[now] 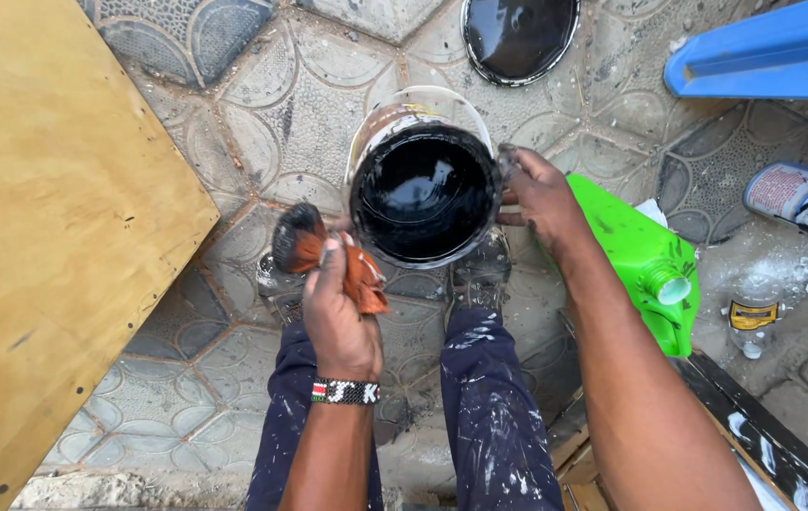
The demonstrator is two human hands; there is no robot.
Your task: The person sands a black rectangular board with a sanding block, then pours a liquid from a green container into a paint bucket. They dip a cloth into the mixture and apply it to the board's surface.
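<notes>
A round tin of black paint [423, 185] stands open on the patterned tile floor between my feet. My right hand [541, 194] grips its right rim, fingers stained black. Just left of the tin, my left hand [337, 308] is closed around the orange handle of a paintbrush [301, 238]. The brush's dark bristles point up and left, close to the tin's left side but outside it. A beaded band sits on my left wrist. My paint-spattered blue trousers and shoes show below the tin.
A large plywood sheet [44, 237] fills the left side. The tin's black lid [519, 36] lies on the floor beyond it. A green plastic jug [645, 260] lies at the right, with a blue plastic piece [763, 57] and a labelled can [801, 199] farther right.
</notes>
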